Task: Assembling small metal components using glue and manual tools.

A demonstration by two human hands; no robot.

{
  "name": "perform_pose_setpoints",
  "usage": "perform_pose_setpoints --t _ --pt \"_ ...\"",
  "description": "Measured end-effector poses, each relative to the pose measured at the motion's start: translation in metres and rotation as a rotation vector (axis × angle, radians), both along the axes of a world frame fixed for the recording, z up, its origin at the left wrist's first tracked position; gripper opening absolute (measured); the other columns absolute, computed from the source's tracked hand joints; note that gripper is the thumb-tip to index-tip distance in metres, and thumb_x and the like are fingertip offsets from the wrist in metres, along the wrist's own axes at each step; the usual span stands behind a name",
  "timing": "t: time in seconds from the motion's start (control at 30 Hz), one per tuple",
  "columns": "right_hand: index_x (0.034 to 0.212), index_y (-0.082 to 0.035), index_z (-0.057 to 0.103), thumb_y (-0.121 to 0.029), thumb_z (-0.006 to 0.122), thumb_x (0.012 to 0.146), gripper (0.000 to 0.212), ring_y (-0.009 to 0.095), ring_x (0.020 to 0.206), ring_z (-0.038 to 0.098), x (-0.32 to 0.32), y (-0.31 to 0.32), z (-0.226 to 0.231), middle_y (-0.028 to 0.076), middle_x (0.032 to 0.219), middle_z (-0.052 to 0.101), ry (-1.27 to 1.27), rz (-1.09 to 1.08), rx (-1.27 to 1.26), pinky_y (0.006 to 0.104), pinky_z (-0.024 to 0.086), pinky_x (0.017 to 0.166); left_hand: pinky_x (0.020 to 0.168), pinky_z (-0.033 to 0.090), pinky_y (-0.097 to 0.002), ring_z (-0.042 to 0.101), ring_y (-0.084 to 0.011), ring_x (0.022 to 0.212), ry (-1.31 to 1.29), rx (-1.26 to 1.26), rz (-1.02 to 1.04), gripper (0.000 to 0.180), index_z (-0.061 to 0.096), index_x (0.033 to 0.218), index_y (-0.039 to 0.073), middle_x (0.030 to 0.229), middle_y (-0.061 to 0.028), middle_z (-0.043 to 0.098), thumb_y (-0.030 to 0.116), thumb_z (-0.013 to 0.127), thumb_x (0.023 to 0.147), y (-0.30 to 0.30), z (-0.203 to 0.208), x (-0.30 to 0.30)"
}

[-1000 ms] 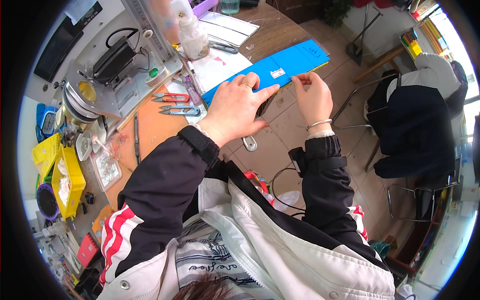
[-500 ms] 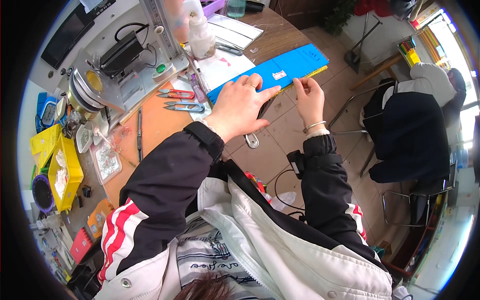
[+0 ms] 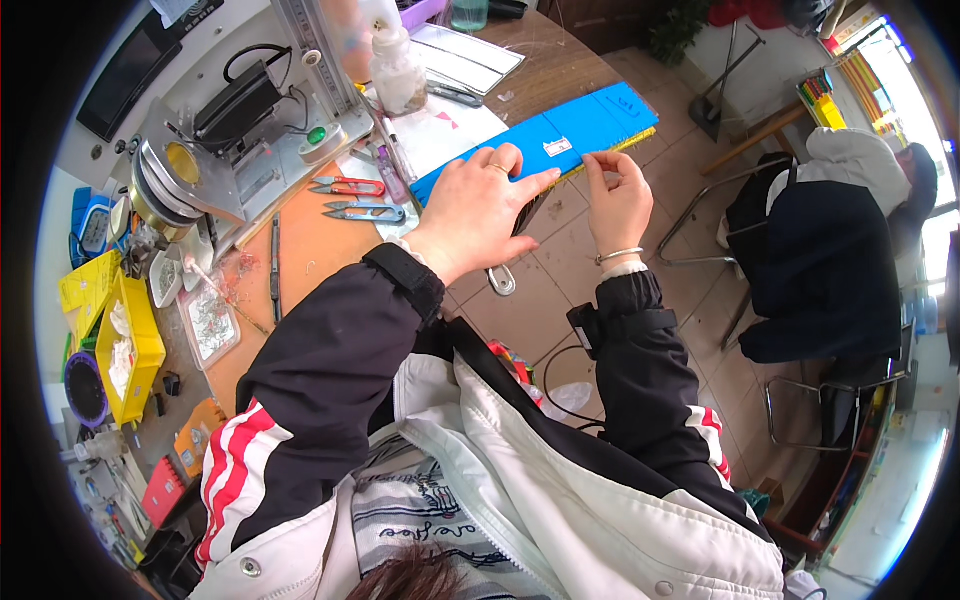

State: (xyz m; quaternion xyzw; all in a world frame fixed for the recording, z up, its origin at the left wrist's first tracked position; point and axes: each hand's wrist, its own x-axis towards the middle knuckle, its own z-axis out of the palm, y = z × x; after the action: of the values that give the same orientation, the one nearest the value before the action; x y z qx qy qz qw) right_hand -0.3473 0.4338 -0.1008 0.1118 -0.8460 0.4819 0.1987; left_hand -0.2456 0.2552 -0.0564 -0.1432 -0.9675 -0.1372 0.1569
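Blue board (image 3: 588, 122) lies at one o'clock. My left hand (image 3: 468, 212), fingers spread, rests on it, probably to keep it steady; my right hand (image 3: 618, 200) has finger and thumb closed at its near edge, pinching what, I cannot tell.

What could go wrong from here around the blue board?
The blue board appears to overhang the table, so it might tip or slide if the left hand eased off. The right hand has thumb and fingers close at the board's yellowish edge, where a fingertip could snag. The blue-handled snips lie near the left sleeve, which might brush them.
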Motion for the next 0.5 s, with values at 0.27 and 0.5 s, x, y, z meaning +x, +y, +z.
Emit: perform_pose_setpoints --t 0.27,0.5 --pt "0.086 -0.012 0.074 -0.029 0.074 0.084 0.017 0.023 0.068 0.065 0.004 0.002 0.014 0.002 0.085 0.070 0.034 -0.061 0.175 0.0347 0.050 0.063 0.084 0.049 -0.0391 0.056 -0.0260 0.104 -0.043 0.009 -0.004 0.074 0.058 0.136 0.025 0.105 -0.0061 0.052 0.038 0.084 0.068 0.000 0.002 0.000" --pt "0.096 -0.008 0.068 -0.031 0.065 0.091 0.024 0.032 0.082 0.067 -0.010 0.001 0.027 0.011 0.087 0.069 0.031 0.014 0.664 0.0406 0.052 0.071 0.083 0.049 -0.0389 0.056 -0.0263 0.103 -0.018 -0.017 0.012 0.074 0.059 0.135 0.025 0.105 -0.0062 0.052 0.037 0.085 0.066 0.002 0.002 0.003"
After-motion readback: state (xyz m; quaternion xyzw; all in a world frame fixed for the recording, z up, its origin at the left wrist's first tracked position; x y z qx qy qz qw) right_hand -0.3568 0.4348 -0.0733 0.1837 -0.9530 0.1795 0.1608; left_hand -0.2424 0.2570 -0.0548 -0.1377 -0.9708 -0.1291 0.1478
